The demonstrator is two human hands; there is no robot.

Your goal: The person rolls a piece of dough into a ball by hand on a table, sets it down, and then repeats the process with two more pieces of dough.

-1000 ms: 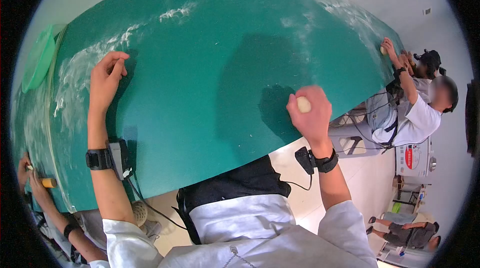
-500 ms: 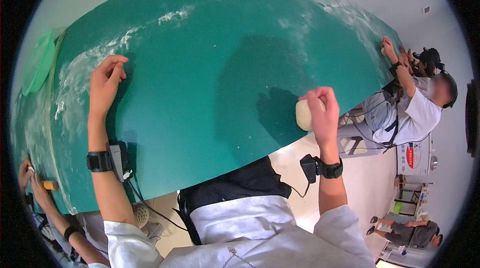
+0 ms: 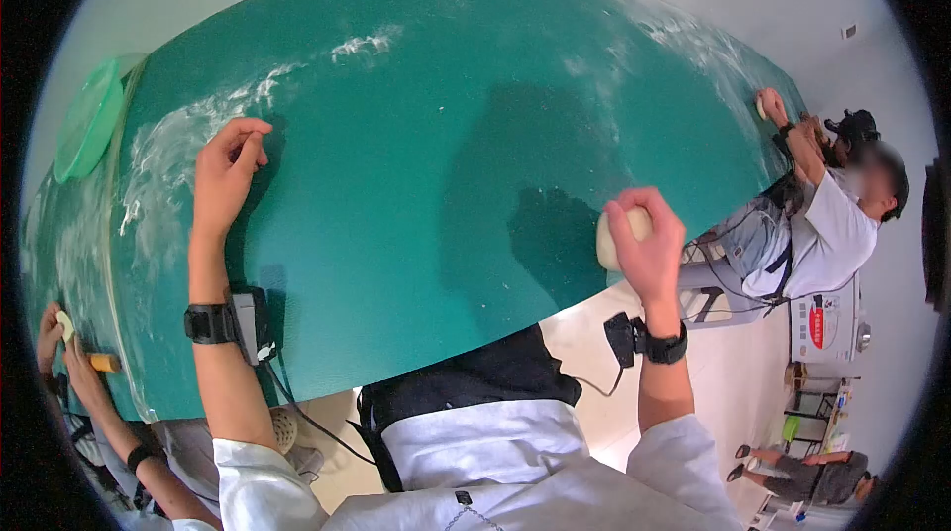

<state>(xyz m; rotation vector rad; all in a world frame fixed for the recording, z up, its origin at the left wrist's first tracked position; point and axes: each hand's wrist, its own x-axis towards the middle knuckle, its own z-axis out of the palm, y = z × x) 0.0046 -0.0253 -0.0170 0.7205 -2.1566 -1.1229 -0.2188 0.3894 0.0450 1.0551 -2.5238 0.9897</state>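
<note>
On the green tabletop (image 3: 396,204), near its front edge, my right hand (image 3: 649,239) curls around a pale, rounded ball of dough (image 3: 607,242). Its fingers and thumb cover the ball's right side, while the left side shows. My left hand (image 3: 233,169) rests on or just above the table at the left, beside a smear of white flour (image 3: 183,135). The fingers there are loosely curled with the thumb close to them, and nothing shows in them.
A green basin (image 3: 91,125) stands at the table's far left. Nearby, another person's hands (image 3: 74,348) hold a pale piece of dough beside an orange-brown rolling pin (image 3: 103,363). At the right, a person in white (image 3: 827,224) works at the table. A cable hangs from each wrist device.
My right hand has tilted and wrapped further over the dough ball, slightly lower in view. My left hand keeps its curled pose. The whole view has shifted slightly.
</note>
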